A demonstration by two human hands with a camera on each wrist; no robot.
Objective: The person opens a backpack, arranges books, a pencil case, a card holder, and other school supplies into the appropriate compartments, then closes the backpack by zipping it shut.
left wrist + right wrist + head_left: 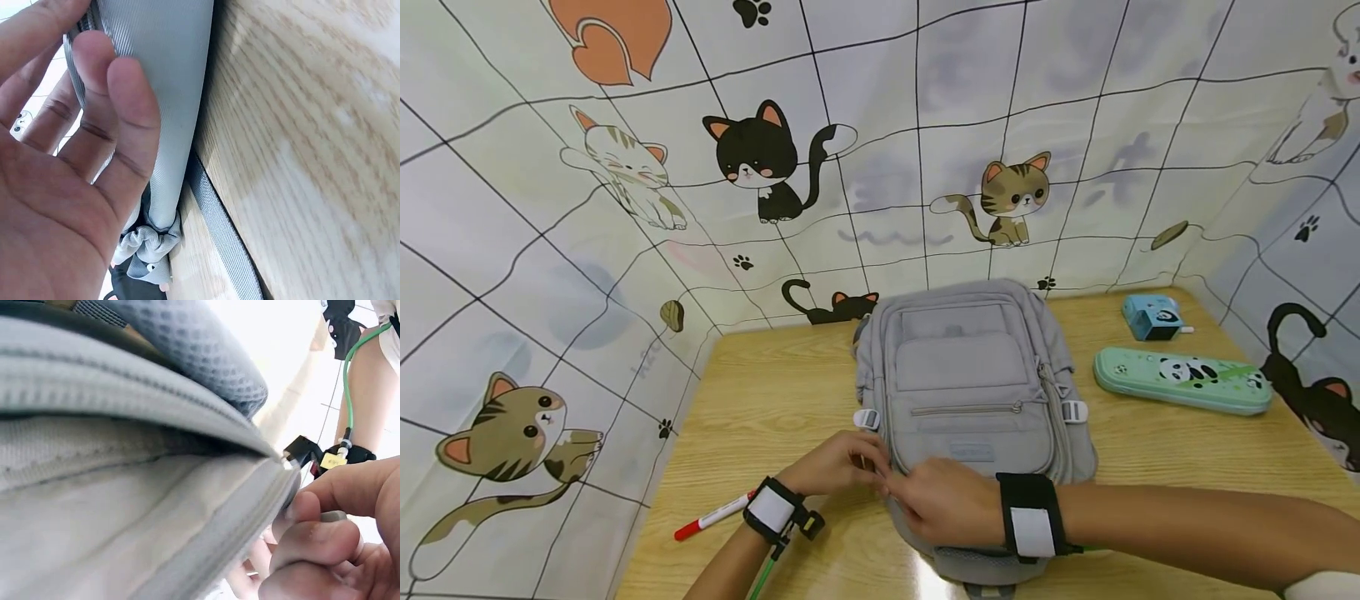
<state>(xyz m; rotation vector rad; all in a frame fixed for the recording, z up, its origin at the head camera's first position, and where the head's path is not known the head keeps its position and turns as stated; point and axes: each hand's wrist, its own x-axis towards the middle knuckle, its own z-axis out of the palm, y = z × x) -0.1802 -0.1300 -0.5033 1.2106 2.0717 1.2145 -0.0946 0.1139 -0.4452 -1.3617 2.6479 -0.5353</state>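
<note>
A grey backpack [958,362] lies on its back with its front panel up. At its lower left side, my right hand [951,500] grips a zipper pull [333,516] with curled fingers. Beside it, my left hand [838,462] has thumb and fingertips at the zippered edge of the bag, seeming to pinch it; the exact contact is partly out of view in the left wrist view. The right wrist view shows a compartment unzipped, its pale lining [112,512] visible between the zipper edges [244,531].
A red-and-white marker [711,517] lies left of the left wrist. Right of the bag are a green panda pencil case [1180,379] and a blue pencil sharpener [1152,317]. A grey strap [225,234] lies on the wooden table [760,375]. A cat-print curtain surrounds the back.
</note>
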